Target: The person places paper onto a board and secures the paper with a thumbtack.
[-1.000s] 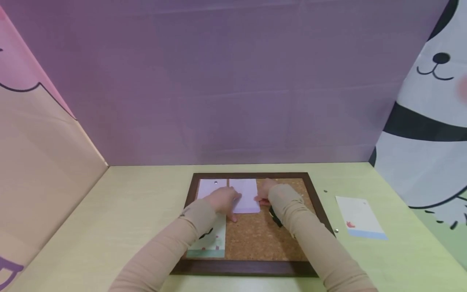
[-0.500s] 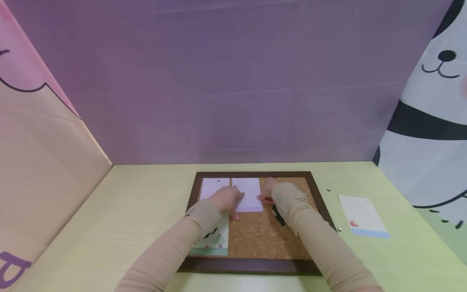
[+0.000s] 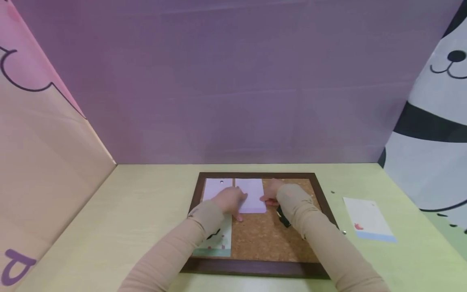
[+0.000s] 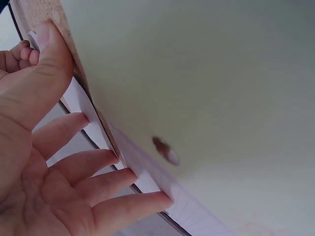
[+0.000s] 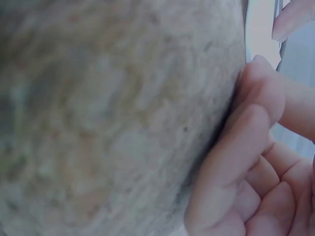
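Note:
A framed cork board (image 3: pixel 271 241) lies on the table. A tall printed sheet (image 3: pixel 220 239) covers its left part, with a small pin (image 3: pixel 221 181) near the top. Beside that sheet, at the board's upper middle, lies a pale lilac paper (image 3: pixel 253 198). My left hand (image 3: pixel 230 200) rests across the printed sheet, its fingertips on the lilac paper's left edge. The left wrist view shows those fingers (image 4: pixel 123 209) fairly straight. At the paper's right edge, my right hand (image 3: pixel 273 191) pinches the border between thumb and curled fingers (image 5: pixel 229 152); part of the hold is hidden.
Right of the board lies another printed sheet (image 3: pixel 369 219) with a blue bottom band. Small pins lie on the table, one (image 3: pixel 344 232) beside the board's frame and a darker one (image 3: pixel 332 192) further back. A purple cloth wall (image 3: pixel 248 101) stands behind the table.
The whole scene has slid slightly right in the head view. Both hands keep their places at the lilac paper's edges, and the board and sheets lie as before.

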Demonstrator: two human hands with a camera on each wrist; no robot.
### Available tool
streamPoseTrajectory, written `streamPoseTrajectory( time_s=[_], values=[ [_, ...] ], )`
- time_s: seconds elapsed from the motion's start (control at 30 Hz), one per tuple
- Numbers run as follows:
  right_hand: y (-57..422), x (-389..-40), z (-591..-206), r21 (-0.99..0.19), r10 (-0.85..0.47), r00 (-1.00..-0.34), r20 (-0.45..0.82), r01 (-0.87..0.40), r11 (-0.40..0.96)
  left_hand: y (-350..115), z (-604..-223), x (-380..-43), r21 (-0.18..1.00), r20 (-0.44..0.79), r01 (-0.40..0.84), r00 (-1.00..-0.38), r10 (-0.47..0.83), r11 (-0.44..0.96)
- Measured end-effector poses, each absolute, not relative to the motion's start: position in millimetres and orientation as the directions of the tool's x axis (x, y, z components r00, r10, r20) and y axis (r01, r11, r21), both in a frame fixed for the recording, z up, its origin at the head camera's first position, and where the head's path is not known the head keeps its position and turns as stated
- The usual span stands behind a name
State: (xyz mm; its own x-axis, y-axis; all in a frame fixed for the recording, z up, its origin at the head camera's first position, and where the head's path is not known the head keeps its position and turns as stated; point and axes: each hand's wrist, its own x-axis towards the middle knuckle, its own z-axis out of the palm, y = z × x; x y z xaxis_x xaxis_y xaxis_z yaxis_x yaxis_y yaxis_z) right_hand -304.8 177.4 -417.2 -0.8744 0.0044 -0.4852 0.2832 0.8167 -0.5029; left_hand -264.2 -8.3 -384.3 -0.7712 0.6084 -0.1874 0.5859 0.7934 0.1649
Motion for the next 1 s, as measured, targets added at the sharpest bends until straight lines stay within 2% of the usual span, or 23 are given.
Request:
streamPoseTrajectory(
  time_s=[0.47,1.0],
  values=[
    [167.8,-273.3,-375.9,-0.586,-0.035,-0.895,-0.444,0.261,0.767,-7.4,-382.5,-262.7,0.165,-0.209,0.571,-0.776,0.595,0.804],
    [190.7,-276.6,-377.4,-0.662,-0.097,-0.901,-0.423,0.234,0.712,-7.2,-382.0,-262.8,0.135,-0.225,0.584,-0.769,0.598,0.801]
  ],
)
